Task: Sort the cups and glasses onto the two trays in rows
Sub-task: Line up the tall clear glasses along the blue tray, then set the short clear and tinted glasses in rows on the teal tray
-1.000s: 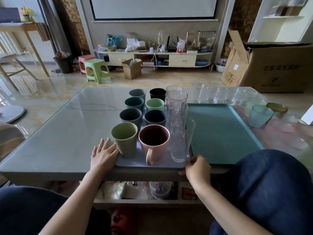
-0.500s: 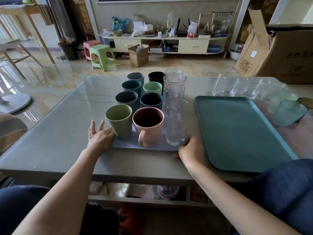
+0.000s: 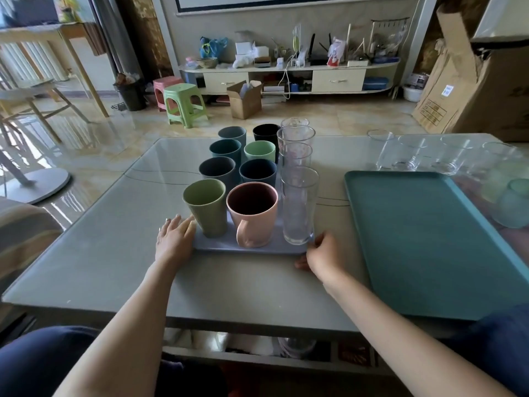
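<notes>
Cups and tall glasses [image 3: 299,204] crowded the grey tray [image 3: 252,245] mid-worktop. Left hand [image 3: 174,239] lay flat at its corner, right hand [image 3: 325,255] gripped the other; a jerky shove might topple glasses.

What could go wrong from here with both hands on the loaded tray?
1. The tall glasses stand in a tight row along the right edge of the grey tray; a jerk from the left hand or right hand could tip them.
2. The pink mug sits near the tray's front edge and might slide off if tilted.
3. The teal tray lies close on the right; a sideways push may bump it.
</notes>
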`<state>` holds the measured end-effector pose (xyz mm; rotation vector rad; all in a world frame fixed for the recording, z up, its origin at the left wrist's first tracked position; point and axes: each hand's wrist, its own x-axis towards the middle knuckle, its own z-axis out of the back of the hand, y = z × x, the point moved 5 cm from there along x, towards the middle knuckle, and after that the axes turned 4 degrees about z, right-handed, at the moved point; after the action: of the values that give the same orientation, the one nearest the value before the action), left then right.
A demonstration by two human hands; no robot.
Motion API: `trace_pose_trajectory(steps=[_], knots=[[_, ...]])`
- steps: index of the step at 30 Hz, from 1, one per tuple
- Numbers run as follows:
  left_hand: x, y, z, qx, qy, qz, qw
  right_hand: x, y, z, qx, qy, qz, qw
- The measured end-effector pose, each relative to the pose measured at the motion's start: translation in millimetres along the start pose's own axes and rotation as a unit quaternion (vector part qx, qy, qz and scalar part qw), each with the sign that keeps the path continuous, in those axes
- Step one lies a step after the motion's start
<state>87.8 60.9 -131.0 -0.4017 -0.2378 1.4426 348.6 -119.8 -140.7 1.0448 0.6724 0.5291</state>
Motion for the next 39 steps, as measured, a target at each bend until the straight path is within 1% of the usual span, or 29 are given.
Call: trace_pose_trajectory(steps=[2,4,6,8,9,10,11,12,13,14,16,17,19,21,23,25,27,29,31,33,35,39], knots=[[-20.0,-5.9,2.0,-0.031,-0.03,0.021,0.999,-1.8,1.8,5.3,0.07,0.057,-0.034,0.995],[-41.1,-10.2,5.2,-0.074,-0.077,0.047,0.993,-6.3,4.0,23.5,0.113,0.07,-0.039,0.99],[-64.3,-13.2,9.5,-0.127,-0.115,0.077,0.982,-10.0,6.9,53.7,0.128,0.051,-0.004,0.99],[-87.6,-16.1,12.0,-0.132,-0.142,0.102,0.976,-12.2,10.1,90.2,0.091,0.037,0.062,0.993],[-98.9,-18.5,12.7,-0.107,-0.155,0.112,0.976,-11.6,10.5,110.8,0.043,0.027,0.102,0.993],[-109.2,-21.1,12.3,-0.075,-0.165,0.12,0.976,-9.3,9.5,133.4,-0.029,0.011,0.146,0.989],[-119.2,-24.6,11.4,-0.054,-0.174,0.125,0.975,-7.0,8.1,156.3,-0.116,-0.006,0.187,0.976],[-128.1,-29.3,10.3,-0.049,-0.179,0.121,0.975,-4.9,4.6,177.9,-0.206,-0.012,0.213,0.955],[-134.7,-35.8,7.7,-0.047,-0.186,0.102,0.976,-3.4,-0.8,197.7,-0.292,-0.007,0.219,0.931],[-140.2,-46.2,4.0,-0.041,-0.197,0.062,0.978,-1.0,-8.8,216.2,-0.361,0.002,0.209,0.909],[-152.9,-78.6,-9.3,-0.016,-0.207,-0.063,0.976,5.2,-28.1,244.8,-0.449,0.026,0.174,0.876],[-160.1,-97.8,-18.3,-0.006,-0.201,-0.121,0.972,7.4,-37.1,253.0,-0.488,0.039,0.155,0.858],[-173.5,-139.6,-36.1,-0.009,-0.172,-0.203,0.964,9.8,-55.2,257.6,-0.551,0.083,0.105,0.824],[-180.6,-179.3,-52.7,-0.03,-0.144,-0.249,0.957,9.2,-69.0,249.9,-0.554,0.141,0.055,0.819],[-181.4,-216.0,-68.6,-0.061,-0.112,-0.273,0.953,6.1,-74.2,242.0,-0.54,0.172,0.029,0.823],[-171.7,-243.5,-82.7,-0.092,-0.069,-0.26,0.959,3.6,-73.1,239.3,-0.528,0.18,0.023,0.829],[-156.3,-261.3,-99.7,-0.119,0.001,-0.236,0.964,0.9,-72.6,237.4,-0.525,0.182,0.025,0.831],[-139.2,-273.4,-112.5,-0.154,0.057,-0.237,0.957,0.9,-72.3,230.8,-0.518,0.187,0.03,0.834],[-123.0,-281.3,-117.0,-0.186,0.088,-0.23,0.951,1.0,-69.6,221.3,-0.512,0.198,0.041,0.835],[-105.2,-283.2,-120.7,-0.177,0.091,-0.208,0.958,0.9,-66.9,210.6,-0.504,0.212,0.054,0.836],[-93.1,-282.6,-121.1,-0.154,0.065,-0.183,0.969,2.3,-63.3,200.9,-0.495,0.22,0.07,0.838],[-78.8,-284.0,-126.4,-0.165,0.059,-0.161,0.971,8.5,-49.1,194.8,-0.502,0.241,0.072,0.828]])
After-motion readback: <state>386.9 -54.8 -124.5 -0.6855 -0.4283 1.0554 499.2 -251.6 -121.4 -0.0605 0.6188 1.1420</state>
